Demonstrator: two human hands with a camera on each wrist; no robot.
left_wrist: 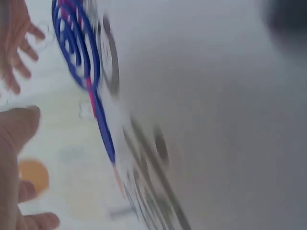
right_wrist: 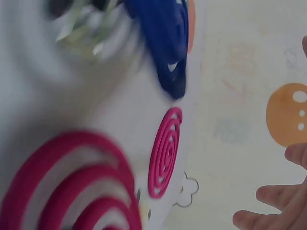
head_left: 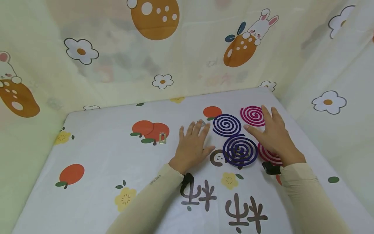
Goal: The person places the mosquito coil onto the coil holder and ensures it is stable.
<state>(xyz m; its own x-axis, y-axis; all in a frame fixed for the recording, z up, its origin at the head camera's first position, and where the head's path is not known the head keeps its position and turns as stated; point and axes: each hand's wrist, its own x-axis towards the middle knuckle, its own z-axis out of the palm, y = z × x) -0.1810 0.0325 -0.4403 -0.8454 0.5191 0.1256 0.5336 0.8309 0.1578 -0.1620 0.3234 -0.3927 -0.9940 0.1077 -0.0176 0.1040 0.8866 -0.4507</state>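
Observation:
Two blue mosquito coils lie in front of my hands, a far one (head_left: 227,124) and a near one (head_left: 240,150). The near one's rings look doubled, and a small metal piece shows through them. Two pink coils are on the right: a far one (head_left: 253,116) past my right fingertips and a near one (head_left: 270,158) partly hidden under my right hand (head_left: 276,139). That hand hovers with thumb and fingers spread, holding nothing. Left of the blue coils, my left hand (head_left: 191,148) is spread above the cloth, also holding nothing. Its fingertips are near a small metal stand (head_left: 201,123).
Another small metal stand (head_left: 162,138) lies on the printed tablecloth (head_left: 99,149), left of my left hand. A patterned curtain (head_left: 193,55) rises behind the table and along its sides. The table's right edge runs close beyond the pink coils.

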